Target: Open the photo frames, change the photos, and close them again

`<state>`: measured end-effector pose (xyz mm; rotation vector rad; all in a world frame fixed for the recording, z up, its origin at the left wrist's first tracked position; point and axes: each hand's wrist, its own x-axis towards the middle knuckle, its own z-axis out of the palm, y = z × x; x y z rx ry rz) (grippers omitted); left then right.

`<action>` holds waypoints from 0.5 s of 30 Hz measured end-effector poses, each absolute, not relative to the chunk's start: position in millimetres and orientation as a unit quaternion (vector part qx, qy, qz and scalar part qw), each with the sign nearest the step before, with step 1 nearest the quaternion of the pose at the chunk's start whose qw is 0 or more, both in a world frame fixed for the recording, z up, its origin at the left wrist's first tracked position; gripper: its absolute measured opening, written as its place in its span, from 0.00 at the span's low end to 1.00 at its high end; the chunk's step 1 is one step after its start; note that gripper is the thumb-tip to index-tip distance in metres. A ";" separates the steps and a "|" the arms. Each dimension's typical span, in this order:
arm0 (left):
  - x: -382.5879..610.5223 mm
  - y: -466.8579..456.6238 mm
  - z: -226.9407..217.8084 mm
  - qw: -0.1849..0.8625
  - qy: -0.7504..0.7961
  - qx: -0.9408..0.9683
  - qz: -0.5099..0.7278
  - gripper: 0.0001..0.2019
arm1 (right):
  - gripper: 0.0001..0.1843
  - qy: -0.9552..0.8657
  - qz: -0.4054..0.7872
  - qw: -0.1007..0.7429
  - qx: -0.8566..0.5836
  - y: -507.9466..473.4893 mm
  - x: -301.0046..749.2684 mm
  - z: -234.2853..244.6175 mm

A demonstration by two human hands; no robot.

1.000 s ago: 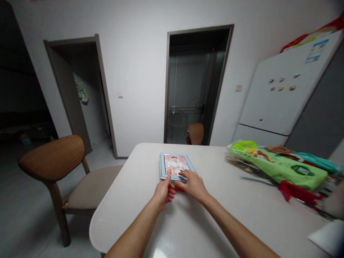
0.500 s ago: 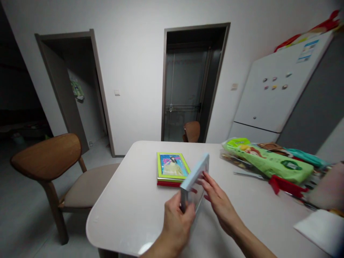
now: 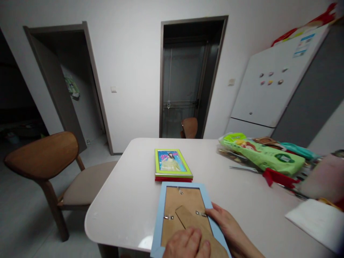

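The right hand's fingers grip the right edge of a blue picture frame, thumb beside 1 metal clip [image 3: 201, 213], right hand [image 3: 228, 225] and blue picture frame [image 3: 159, 222] being close to the viewer; the left hand [image 3: 186, 243] bends its fingers over the brown backing [image 3: 172, 204], whether gripping I cannot tell. The side hold probably steadies it, leaving 3 clips uncovered. Just beyond, a green frame [image 3: 172, 161] sits on a red frame [image 3: 172, 179] on the counter [image 3: 123, 204]. The blue one stood on edge 0.5 seconds ago; now its back faces up.
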<state>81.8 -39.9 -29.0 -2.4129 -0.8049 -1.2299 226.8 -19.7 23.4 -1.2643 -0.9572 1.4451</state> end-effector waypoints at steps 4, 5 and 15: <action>80.8 -31.7 -37.2 0.181 -0.272 -0.856 -0.402 0.10 | 0.24 -0.538 0.398 0.420 -0.614 4.6 235.3 1.8; 80.8 -30.5 -38.5 0.178 -0.270 -0.865 -0.383 0.10 | 0.24 -0.570 0.332 0.395 -0.640 8.6 237.4 -2.8; 62.1 -23.4 -23.4 -0.074 -0.320 -0.916 -0.230 0.26 | 0.24 -0.707 0.089 0.242 -0.658 7.4 240.4 -14.0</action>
